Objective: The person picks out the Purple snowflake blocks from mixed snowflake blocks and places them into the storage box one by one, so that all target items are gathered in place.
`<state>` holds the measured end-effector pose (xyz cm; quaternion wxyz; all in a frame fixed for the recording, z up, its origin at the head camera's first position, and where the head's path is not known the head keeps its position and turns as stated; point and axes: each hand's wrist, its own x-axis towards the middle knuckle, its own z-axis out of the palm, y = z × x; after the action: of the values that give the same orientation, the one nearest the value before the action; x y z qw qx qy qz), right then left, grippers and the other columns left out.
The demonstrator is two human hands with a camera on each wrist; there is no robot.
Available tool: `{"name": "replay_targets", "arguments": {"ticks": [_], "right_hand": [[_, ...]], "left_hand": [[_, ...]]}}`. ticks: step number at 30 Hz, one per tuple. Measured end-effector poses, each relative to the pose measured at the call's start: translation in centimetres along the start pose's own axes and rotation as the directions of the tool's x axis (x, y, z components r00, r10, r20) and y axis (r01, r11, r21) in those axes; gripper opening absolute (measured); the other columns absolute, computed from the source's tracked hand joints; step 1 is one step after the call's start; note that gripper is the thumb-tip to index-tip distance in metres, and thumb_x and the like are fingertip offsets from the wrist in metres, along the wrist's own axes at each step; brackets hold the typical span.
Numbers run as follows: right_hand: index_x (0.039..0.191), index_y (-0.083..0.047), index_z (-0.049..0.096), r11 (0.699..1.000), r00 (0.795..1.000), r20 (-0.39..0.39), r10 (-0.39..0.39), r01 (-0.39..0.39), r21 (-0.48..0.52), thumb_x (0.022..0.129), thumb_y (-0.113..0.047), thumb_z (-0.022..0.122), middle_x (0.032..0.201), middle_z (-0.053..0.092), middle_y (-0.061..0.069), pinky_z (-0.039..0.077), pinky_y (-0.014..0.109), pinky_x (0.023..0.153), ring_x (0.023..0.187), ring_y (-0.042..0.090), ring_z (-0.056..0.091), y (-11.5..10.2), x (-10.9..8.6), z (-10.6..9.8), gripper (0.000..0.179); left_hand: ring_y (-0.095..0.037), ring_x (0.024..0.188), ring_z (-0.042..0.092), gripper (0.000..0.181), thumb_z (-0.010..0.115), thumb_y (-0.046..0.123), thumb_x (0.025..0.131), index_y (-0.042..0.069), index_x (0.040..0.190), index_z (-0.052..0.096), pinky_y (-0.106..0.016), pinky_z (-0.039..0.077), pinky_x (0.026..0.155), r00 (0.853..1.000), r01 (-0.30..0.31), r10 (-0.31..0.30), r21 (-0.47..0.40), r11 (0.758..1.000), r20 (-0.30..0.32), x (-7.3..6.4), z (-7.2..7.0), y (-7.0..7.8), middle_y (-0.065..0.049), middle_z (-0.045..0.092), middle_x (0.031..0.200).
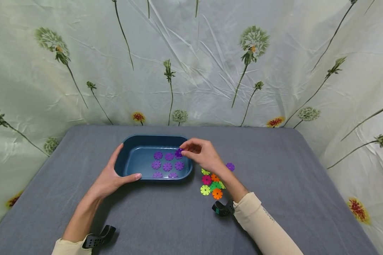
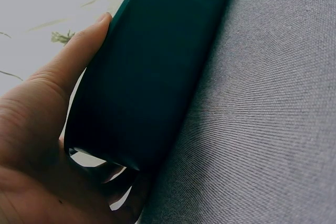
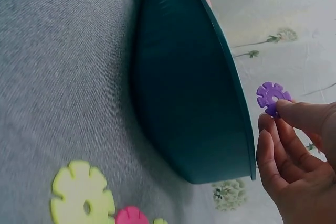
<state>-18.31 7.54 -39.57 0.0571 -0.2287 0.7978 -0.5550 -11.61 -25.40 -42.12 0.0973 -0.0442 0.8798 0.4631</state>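
Observation:
A dark blue plastic basin (image 1: 153, 141) stands on the cloth, with several purple notched discs (image 1: 167, 166) lying flat on its floor. My left hand (image 1: 110, 179) grips the basin's left end, thumb on the near rim and fingers round the outer wall. In the left wrist view, that thumb lies along the rim of the basin (image 2: 152, 72). Above the basin's right end my right hand (image 1: 202, 154) pinches one purple flower-shaped disc (image 3: 273, 97) between thumb and fingertips. The disc is held just over the rim, apart from it in the right wrist view.
Right of the basin, beneath my right forearm, lies a loose group of yellow, pink, green and orange discs (image 1: 206, 180). A single purple disc (image 1: 230, 166) lies beyond the forearm. Grey cloth (image 1: 166, 219) covers the table, and a flower-print curtain (image 1: 198, 71) hangs behind it.

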Motion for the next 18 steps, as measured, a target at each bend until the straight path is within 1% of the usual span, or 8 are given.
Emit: {"name": "replay_targets", "arguments": {"ticks": [3,8,13,18], "right_hand": [[0.113,-0.007,0.076,1.0,1.0,0.0,-0.002,0.002,0.017,0.097,-0.01,0.074,0.11,0.075,0.012,0.058,0.021,0.082,0.095,0.017,0.07,-0.1,0.4,0.5,0.016],[0.114,-0.005,0.075,1.0,1.0,0.007,-0.01,0.01,0.016,0.096,-0.009,0.074,0.112,0.075,0.014,0.058,0.022,0.082,0.097,0.019,0.072,-0.4,0.9,1.1,0.018],[0.114,-0.005,0.075,1.0,1.0,0.014,-0.015,0.015,-0.012,0.096,-0.01,0.074,0.109,0.076,0.014,0.057,0.02,0.078,0.091,0.016,0.071,-0.6,1.5,1.7,0.018],[0.114,-0.004,0.075,1.0,0.999,0.03,-0.015,0.016,-0.016,0.096,-0.008,0.074,0.106,0.076,0.015,0.056,0.019,0.075,0.086,0.012,0.069,-0.7,1.9,2.3,0.018]], "left_hand": [[-0.058,0.156,0.007,0.132,0.089,0.041,0.081,0.04,0.167,-0.011,-0.082,0.017,0.115,1.0,0.002,-0.002,0.0,1.0,-0.001,0.0,0.0,0.1,-0.022,-0.005,0.176],[-0.058,0.156,0.008,0.132,0.09,0.041,0.081,0.041,0.166,-0.011,-0.081,0.017,0.116,1.0,0.001,-0.001,-0.003,1.0,-0.004,-0.1,0.0,0.1,-0.023,-0.004,0.175],[-0.058,0.156,0.008,0.132,0.09,0.04,0.081,0.04,0.166,-0.011,-0.081,0.017,0.116,1.0,0.005,-0.005,0.003,1.0,-0.009,-0.1,0.1,0.1,-0.024,-0.004,0.175],[-0.059,0.156,0.007,0.132,0.089,0.04,0.081,0.04,0.166,-0.012,-0.082,0.017,0.116,1.0,0.013,-0.013,0.006,1.0,-0.007,-0.1,0.1,0.1,-0.023,-0.005,0.175]]}}
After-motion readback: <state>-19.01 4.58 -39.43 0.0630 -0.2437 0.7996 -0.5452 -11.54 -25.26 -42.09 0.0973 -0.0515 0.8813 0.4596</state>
